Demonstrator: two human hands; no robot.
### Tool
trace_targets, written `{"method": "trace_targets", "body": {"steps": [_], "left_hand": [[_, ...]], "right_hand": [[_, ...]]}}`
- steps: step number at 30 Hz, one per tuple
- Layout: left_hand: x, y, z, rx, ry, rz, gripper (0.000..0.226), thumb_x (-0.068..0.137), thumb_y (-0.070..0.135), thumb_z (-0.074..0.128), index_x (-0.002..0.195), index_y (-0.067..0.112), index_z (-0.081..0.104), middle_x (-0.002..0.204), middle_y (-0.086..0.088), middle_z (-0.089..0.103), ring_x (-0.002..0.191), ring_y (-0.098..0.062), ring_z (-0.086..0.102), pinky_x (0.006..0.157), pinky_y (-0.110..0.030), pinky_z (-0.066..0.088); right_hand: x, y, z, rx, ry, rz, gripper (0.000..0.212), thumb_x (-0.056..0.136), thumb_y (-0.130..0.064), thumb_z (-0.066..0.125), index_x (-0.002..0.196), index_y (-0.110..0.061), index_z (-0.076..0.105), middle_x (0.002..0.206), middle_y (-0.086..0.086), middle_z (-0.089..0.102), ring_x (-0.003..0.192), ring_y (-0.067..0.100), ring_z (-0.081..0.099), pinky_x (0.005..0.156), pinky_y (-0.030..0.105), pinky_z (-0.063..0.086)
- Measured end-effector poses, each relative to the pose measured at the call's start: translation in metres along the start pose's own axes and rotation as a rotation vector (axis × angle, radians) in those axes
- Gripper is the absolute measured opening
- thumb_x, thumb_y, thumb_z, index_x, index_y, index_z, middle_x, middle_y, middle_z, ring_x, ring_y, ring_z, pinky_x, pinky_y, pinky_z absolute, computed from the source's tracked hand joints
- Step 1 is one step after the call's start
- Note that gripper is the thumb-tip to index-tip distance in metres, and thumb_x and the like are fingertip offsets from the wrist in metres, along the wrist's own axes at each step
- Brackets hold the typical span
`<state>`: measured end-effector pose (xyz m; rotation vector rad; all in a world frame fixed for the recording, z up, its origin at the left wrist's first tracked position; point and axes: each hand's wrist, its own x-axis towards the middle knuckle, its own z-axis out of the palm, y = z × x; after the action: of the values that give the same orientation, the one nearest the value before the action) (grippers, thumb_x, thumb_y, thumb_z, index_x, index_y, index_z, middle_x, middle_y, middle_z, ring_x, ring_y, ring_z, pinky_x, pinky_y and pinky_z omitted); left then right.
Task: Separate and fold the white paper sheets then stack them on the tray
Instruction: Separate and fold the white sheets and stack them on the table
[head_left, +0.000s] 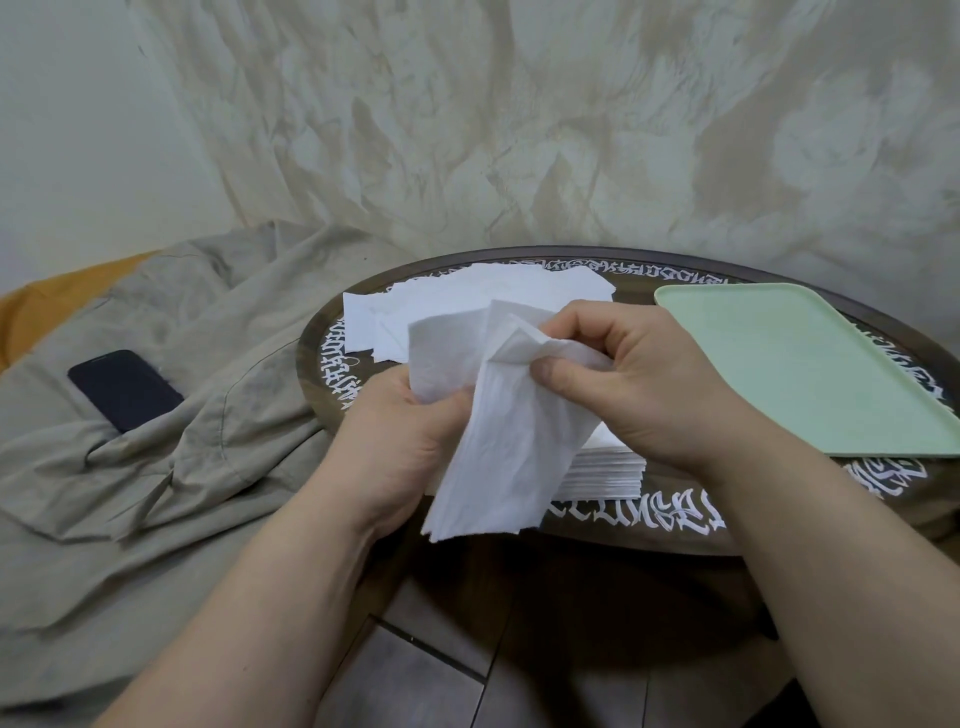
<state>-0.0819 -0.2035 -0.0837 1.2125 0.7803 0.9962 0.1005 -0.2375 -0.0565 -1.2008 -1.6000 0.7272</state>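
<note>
I hold a crumpled white paper sheet (504, 441) above the round dark table (649, 525). My left hand (395, 441) grips its left part from below. My right hand (639, 384) pinches its upper right corner between thumb and fingers. The sheet's plies spread apart between the hands, and its lower part hangs over the table's front edge. Under my right hand lies a neat stack of white sheets (602, 473), partly hidden. A loose pile of white sheets (467, 301) lies at the back of the table. The pale green tray (810, 364) sits on the right with nothing on it.
A dark phone (124, 389) lies on a rumpled grey-beige cloth (156, 467) to the left of the table. A patterned curtain (519, 130) hangs behind. Dark floor tiles (467, 649) show below the table's front edge.
</note>
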Motion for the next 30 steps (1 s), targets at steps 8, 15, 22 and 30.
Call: {"method": "trace_targets", "body": {"steps": [8, 15, 22, 30], "left_hand": [[0.0025, -0.0015, 0.0006, -0.077, 0.012, -0.082, 0.041, 0.076, 0.018, 0.062, 0.114, 0.003, 0.068, 0.113, -0.016, 0.071, 0.104, -0.033, 0.066, 0.087, -0.042, 0.048], [0.0002, -0.0005, 0.0008, -0.106, 0.012, -0.14, 0.035, 0.077, 0.025, 0.063, 0.106, 0.006, 0.071, 0.114, -0.021, 0.07, 0.104, -0.033, 0.066, 0.101, -0.054, 0.045], [-0.0004, -0.0011, 0.0011, -0.069, 0.048, -0.131, 0.031, 0.076, 0.027, 0.064, 0.098, 0.007, 0.074, 0.118, -0.026, 0.065, 0.108, -0.04, 0.061, 0.101, -0.06, 0.04], [-0.001, -0.0043, -0.0012, 0.03, -0.094, 0.006, 0.023, 0.074, 0.014, 0.068, 0.094, 0.013, 0.078, 0.101, -0.008, 0.076, 0.09, -0.022, 0.073, 0.068, -0.026, 0.057]], "right_hand": [[0.0005, 0.0012, 0.0007, -0.042, -0.008, 0.01, 0.011, 0.087, -0.011, 0.068, 0.078, -0.016, 0.069, 0.074, -0.01, 0.068, 0.07, 0.001, 0.058, 0.065, 0.017, 0.044], [-0.0001, 0.0009, -0.0002, -0.124, 0.002, 0.016, 0.015, 0.09, -0.013, 0.064, 0.078, -0.022, 0.067, 0.077, -0.013, 0.067, 0.073, 0.002, 0.059, 0.066, 0.019, 0.045], [0.0008, 0.0021, -0.0016, -0.133, 0.013, 0.033, 0.014, 0.089, -0.013, 0.063, 0.077, -0.02, 0.067, 0.073, -0.012, 0.066, 0.069, 0.002, 0.058, 0.063, 0.019, 0.043], [0.0008, 0.0002, -0.0009, -0.113, 0.042, 0.052, 0.018, 0.088, -0.012, 0.064, 0.074, -0.023, 0.067, 0.073, -0.011, 0.068, 0.07, 0.004, 0.061, 0.064, 0.021, 0.045]]}}
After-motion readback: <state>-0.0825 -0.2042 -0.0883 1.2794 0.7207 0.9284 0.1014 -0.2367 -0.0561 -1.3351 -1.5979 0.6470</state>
